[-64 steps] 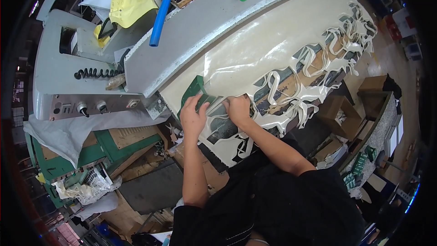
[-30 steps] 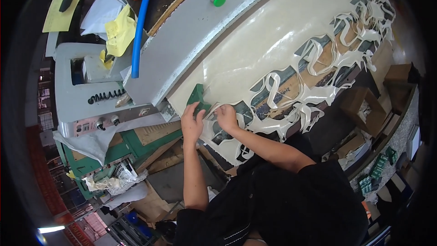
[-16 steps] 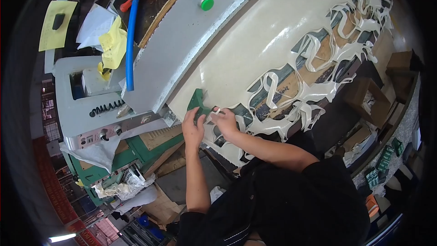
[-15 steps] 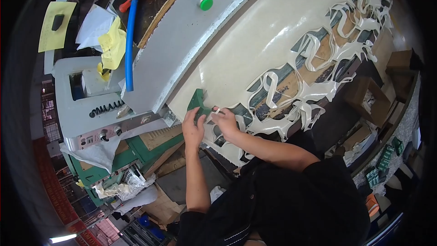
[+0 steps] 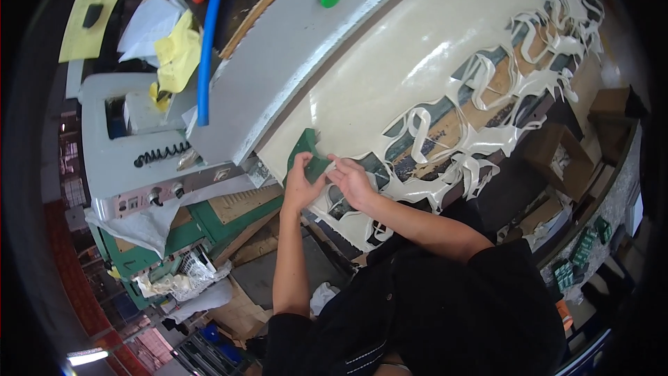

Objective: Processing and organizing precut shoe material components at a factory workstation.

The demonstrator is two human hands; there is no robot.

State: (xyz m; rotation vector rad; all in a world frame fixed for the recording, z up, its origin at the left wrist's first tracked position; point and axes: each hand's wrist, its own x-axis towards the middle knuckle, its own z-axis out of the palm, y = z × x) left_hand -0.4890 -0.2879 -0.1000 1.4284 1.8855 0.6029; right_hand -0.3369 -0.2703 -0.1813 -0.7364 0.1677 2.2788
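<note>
I observe the left hand (image 5: 300, 186) half curled, gripping the green block (image 5: 303, 143) on the white sheet (image 5: 362, 108); right hand (image 5: 352, 185) loosely bent beside it, any hold unclear.

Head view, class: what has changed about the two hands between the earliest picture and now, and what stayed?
The right hand has moved left, closer to the left hand, and its fist has loosened. The left hand stays on the green piece; the pale sheet looks unchanged.

Blue tube (image 5: 207, 63) nr crumpled yel. paper (image 5: 177, 56); open cardbd. box (image 5: 537, 156) R.
</note>
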